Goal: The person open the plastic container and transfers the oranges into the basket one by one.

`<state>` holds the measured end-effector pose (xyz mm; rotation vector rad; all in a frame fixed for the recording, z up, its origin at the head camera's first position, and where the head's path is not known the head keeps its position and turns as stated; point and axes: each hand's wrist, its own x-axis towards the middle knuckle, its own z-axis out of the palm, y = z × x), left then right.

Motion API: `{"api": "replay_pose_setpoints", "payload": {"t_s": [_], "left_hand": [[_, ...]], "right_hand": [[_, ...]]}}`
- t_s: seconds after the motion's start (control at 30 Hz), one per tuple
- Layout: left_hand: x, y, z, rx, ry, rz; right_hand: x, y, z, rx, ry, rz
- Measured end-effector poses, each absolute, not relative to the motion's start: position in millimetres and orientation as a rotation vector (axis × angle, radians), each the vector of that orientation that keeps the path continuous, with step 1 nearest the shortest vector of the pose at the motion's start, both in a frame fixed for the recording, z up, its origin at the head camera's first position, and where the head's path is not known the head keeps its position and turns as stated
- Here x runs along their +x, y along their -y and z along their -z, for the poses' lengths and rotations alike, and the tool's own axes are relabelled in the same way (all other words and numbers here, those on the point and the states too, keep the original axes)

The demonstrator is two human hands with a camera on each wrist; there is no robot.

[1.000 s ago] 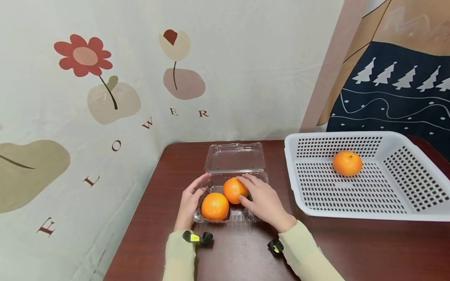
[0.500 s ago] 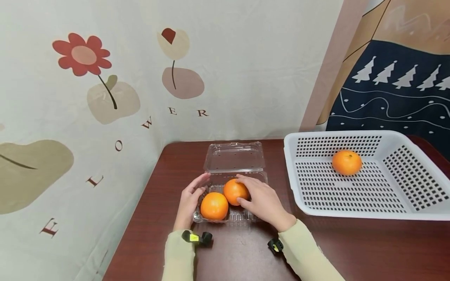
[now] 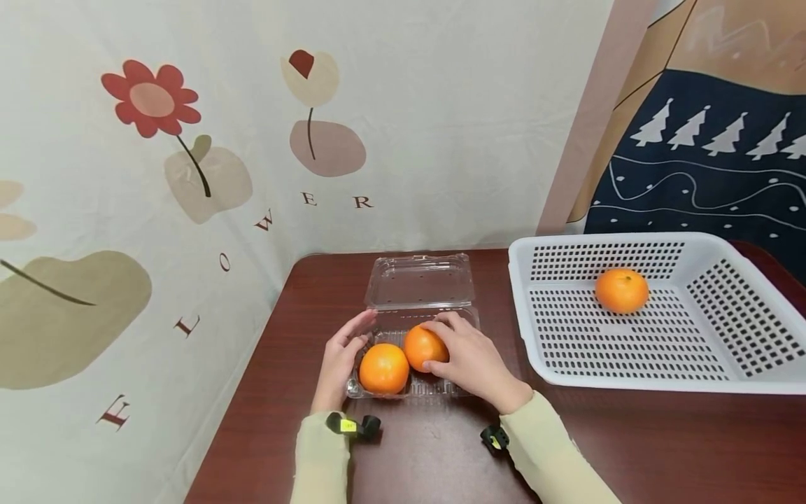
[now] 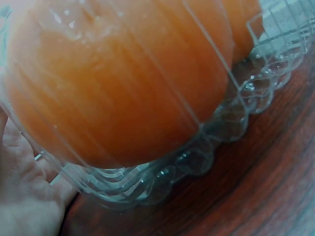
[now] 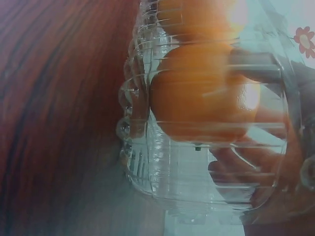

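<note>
Two oranges sit inside a clear plastic clamshell box [image 3: 434, 387] whose lid [image 3: 420, 282] lies folded back behind it. My right hand [image 3: 472, 360] reaches over the box's right side and grips the rear orange [image 3: 425, 348] between thumb and fingers. Close beside it, nearer the front left, is the other orange [image 3: 384, 369], untouched by that hand. Along the left wall of the box rests my left hand [image 3: 338, 364], its fingers fairly straight. Through the ribbed plastic, the left wrist view shows the front orange [image 4: 118, 93] large, and the right wrist view shows the gripped orange [image 5: 197, 98].
To the right stands a white perforated plastic basket [image 3: 613, 386] with a single orange [image 3: 622, 290] in it. Everything is on a dark red-brown wooden table [image 3: 271, 420]. A printed cloth [image 3: 441, 140] hangs behind and to the left.
My right hand has closed further round the rear orange, which has shifted slightly right and toward me. The left hand, the box and the front orange stay nearly as they were.
</note>
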<state>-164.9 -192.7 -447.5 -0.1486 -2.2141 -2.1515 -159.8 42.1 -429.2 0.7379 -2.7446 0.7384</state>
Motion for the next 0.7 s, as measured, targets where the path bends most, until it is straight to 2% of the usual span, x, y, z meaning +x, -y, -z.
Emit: {"api": "replay_pose_setpoints", "payload": {"t_s": [0.7], "left_hand": [[-165.7,193.3,449.9,-0.158,2.210,2.154]], "right_hand": [[-158.3,-41.1,432.8,0.806,2.767,-0.549]]}}
